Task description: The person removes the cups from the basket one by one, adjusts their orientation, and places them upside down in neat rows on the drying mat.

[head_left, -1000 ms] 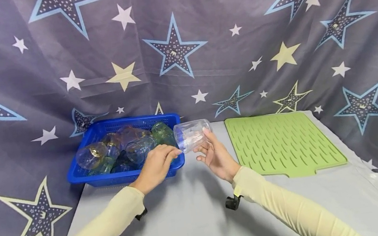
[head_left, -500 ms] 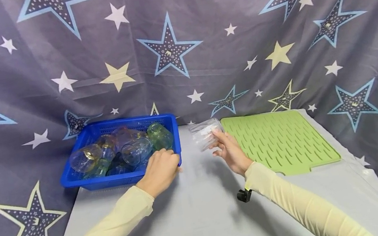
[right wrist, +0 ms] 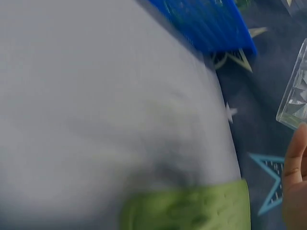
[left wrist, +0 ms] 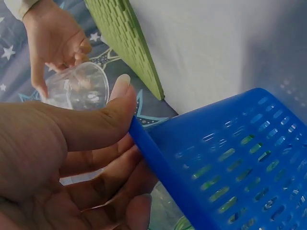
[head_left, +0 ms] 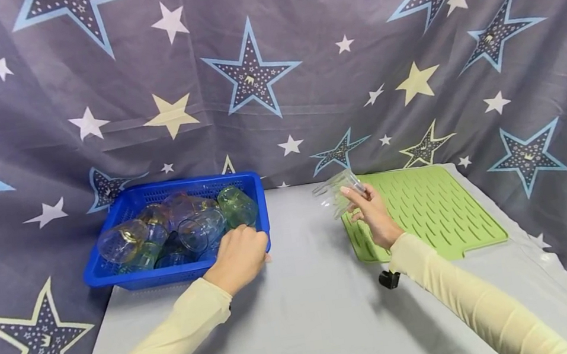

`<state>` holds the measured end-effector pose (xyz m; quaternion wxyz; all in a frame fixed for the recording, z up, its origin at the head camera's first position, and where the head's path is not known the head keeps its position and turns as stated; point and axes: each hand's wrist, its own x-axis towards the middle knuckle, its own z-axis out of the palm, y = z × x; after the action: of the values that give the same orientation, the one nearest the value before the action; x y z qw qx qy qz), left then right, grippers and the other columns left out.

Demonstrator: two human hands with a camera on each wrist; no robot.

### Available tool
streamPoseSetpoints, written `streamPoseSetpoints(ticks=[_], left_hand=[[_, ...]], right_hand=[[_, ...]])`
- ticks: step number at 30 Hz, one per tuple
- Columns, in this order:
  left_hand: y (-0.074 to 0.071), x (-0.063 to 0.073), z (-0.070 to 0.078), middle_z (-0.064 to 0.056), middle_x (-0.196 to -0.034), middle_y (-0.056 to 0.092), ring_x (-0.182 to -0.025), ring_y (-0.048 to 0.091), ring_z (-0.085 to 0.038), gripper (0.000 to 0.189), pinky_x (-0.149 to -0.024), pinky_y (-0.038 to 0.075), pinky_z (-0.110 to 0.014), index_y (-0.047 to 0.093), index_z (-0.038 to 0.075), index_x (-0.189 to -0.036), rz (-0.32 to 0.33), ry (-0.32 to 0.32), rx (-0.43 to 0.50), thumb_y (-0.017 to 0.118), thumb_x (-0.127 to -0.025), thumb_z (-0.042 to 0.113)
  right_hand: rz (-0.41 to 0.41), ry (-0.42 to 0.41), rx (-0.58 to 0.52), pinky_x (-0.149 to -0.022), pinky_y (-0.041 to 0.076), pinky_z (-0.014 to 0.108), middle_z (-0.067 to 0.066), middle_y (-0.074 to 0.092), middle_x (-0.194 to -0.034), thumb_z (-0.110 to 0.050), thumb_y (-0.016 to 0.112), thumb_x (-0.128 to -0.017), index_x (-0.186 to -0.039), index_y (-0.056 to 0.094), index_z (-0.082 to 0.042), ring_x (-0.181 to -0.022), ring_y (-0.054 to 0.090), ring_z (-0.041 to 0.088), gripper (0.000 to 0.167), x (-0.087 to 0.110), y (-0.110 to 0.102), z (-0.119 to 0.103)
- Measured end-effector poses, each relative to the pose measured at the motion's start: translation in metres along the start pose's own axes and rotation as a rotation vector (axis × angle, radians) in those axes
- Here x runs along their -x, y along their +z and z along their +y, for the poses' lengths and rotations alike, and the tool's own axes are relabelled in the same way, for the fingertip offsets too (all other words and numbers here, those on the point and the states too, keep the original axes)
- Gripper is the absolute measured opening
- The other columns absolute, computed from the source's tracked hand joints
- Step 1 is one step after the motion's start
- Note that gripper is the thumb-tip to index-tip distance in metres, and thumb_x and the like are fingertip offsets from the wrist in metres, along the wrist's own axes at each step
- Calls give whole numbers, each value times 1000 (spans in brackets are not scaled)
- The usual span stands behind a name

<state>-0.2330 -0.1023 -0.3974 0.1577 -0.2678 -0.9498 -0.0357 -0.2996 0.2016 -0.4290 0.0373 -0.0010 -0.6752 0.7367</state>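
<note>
In the head view my right hand (head_left: 376, 215) holds a clear drinking glass (head_left: 338, 191) tilted on its side, over the left edge of the green drying mat (head_left: 432, 205). The right wrist view catches just part of this glass (right wrist: 296, 100) and a finger. My left hand (head_left: 240, 257) grips the near right corner of the blue plastic basket (head_left: 262, 204). Seen from the left wrist, its thumb (left wrist: 103, 120) lies on one side of the rim and the fingers curl on the other. Inside the basket are several tinted glasses, among them a green glass (head_left: 238, 206).
The mat lies on the right of the white-covered table (head_left: 312, 316), with the basket on the left. A grey curtain (head_left: 324, 76) with printed stars hangs right behind both. Small black cameras sit at the wrists.
My right hand has carried the clear glass rightward, away from the basket to the mat's edge. My left hand has left the glass's side and taken hold of the basket's corner.
</note>
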Motion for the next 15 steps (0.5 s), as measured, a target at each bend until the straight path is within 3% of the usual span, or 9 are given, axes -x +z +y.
streamPoseSetpoints(ticks=[5, 9, 15], left_hand=[[2, 3, -4, -7, -72, 64, -66, 56, -25, 31, -56, 54, -41, 67, 14, -64, 15, 20, -3, 88, -84, 25], [6, 6, -8, -8, -74, 64, -67, 55, -25, 21, -59, 54, -41, 72, 10, -73, 51, 37, -7, 85, -86, 21], [5, 9, -9, -8, -72, 64, -65, 57, -27, 28, -59, 53, -44, 68, 12, -68, 27, 42, 18, 87, -84, 24]], right_hand=[[61, -35, 69, -61, 51, 22, 0, 58, -105, -29, 72, -98, -121, 50, -14, -83, 54, 12, 35, -13, -20, 1], [106, -48, 132, -62, 50, 22, 0, 55, -105, -27, 73, -97, -128, 48, -11, -81, 53, 10, 43, -21, -36, -2], [164, -29, 227, -62, 52, 25, 4, 52, -103, -27, 75, -96, -133, 46, -6, -78, 54, 10, 52, -23, -55, -13]])
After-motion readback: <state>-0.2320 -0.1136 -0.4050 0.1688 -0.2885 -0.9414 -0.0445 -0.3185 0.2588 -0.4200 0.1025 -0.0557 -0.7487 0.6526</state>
